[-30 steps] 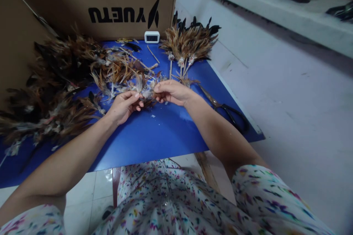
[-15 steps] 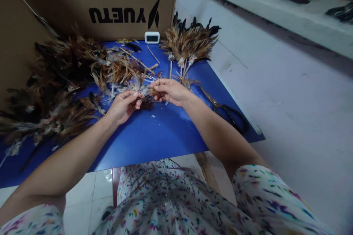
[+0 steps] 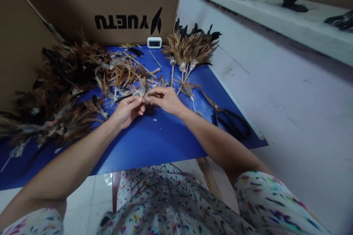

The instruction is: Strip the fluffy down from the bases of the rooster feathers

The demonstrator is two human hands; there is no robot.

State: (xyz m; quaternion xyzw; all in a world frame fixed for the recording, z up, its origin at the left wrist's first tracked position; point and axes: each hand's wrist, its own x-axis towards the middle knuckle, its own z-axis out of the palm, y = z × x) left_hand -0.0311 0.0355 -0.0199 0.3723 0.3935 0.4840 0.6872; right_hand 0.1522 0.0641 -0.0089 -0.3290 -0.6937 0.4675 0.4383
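My left hand (image 3: 128, 111) pinches the base of a small feather (image 3: 142, 87), whose pale, fluffy part stands up above the fingertips. Close against it, my right hand (image 3: 164, 99) has thumb and fingers pressed together at the same base; whether it grips the feather too or a separate bit is hidden. Beyond the hands lie loose brown feathers (image 3: 121, 73). A bound feather bunch (image 3: 190, 46) with thin sticks rests at the back right, and a smaller tuft (image 3: 189, 89) lies just past my right wrist.
Black-handled scissors (image 3: 227, 115) lie right of my right forearm on the blue board (image 3: 154, 143). A large heap of dark feathers (image 3: 52, 91) covers the left side. At the back, a small white digital clock (image 3: 154, 43) stands before a cardboard box (image 3: 124, 3). A ledge (image 3: 264, 11) runs along the right wall.
My right hand has moved left and come in against my left fingertips; a gap was between them before. My left hand keeps its pinch. The whole view has shifted slightly.
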